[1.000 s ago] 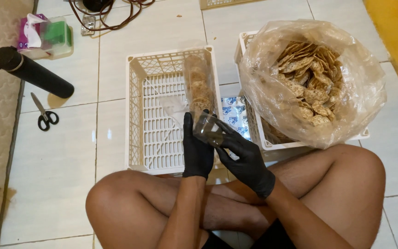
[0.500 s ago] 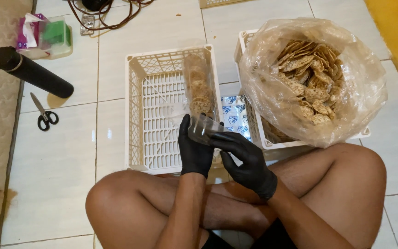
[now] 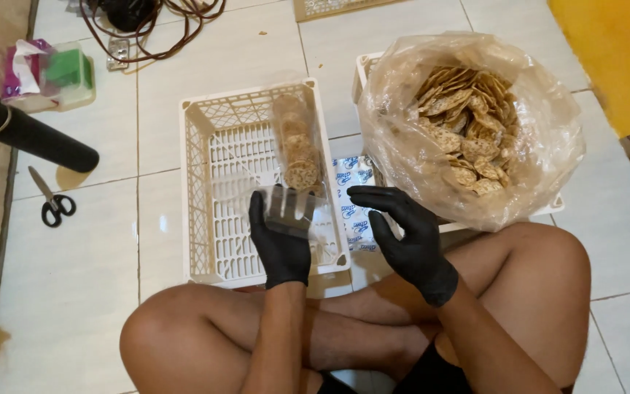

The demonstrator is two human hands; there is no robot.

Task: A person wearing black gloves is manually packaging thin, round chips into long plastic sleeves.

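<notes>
— Left hand (image 3: pixel 280 244), black glove: status?
— Gripping empty clear sleeve (image 3: pixel 292 210) over white basket (image 3: pixel 205 204).
— Right hand (image 3: pixel 402 233)?
— Fingers spread, holding nothing; sleeve lies leftward, long axis pointing away, toward filled cracker tube (image 3: pixel 297 142).

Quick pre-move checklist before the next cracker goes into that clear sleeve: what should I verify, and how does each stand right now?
1. Clear sleeve gripped by left hand: ok.
2. Sleeve mouth open: cannot tell, the plastic is too transparent.
3. Right hand free: ok, fingers spread, nothing held.
4. Cracker bag open and within reach, just beyond the right hand: ok.
5. Filled cracker sleeve lies settled inside the white basket: ok.
6. Both hands gloved in black: ok.
</notes>
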